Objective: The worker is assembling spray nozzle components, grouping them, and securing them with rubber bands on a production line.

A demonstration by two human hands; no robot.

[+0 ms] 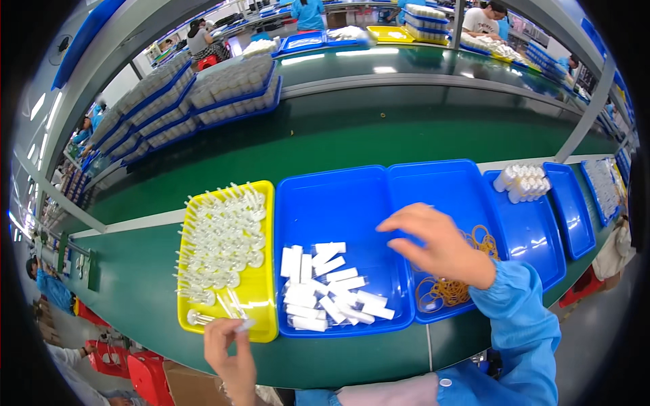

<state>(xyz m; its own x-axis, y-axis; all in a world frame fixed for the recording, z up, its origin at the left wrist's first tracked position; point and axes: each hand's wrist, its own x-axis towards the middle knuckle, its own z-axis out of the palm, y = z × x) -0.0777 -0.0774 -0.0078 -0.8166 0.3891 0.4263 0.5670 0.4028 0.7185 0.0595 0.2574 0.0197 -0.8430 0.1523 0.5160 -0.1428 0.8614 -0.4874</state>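
At the near edge of the yellow tray (265, 298), my left hand (231, 355) pinches a small whitish, see-through plastic piece (244, 325) between thumb and fingertips. The tray bears rows of clear round plastic parts with thin upright stems (227, 237); a few lie flat by my fingers. My right hand (433, 240) hovers over the seam between two blue trays, thumb and fingers spread, holding nothing. Left of it, a blue tray (332, 199) carries a pile of white rectangular pieces (332, 291). Below and beside its wrist, tan rubber bands (443, 292) lie in the other blue tray (433, 186).
Farther right, a bundle of white cylinders (525, 183) stands in another blue tray (535, 233). A green conveyor belt (338, 128) runs behind the trays. Stacked blue trays of whitish parts (233, 88) stand at the far left. Red stools (150, 375) are at lower left. People work beyond.
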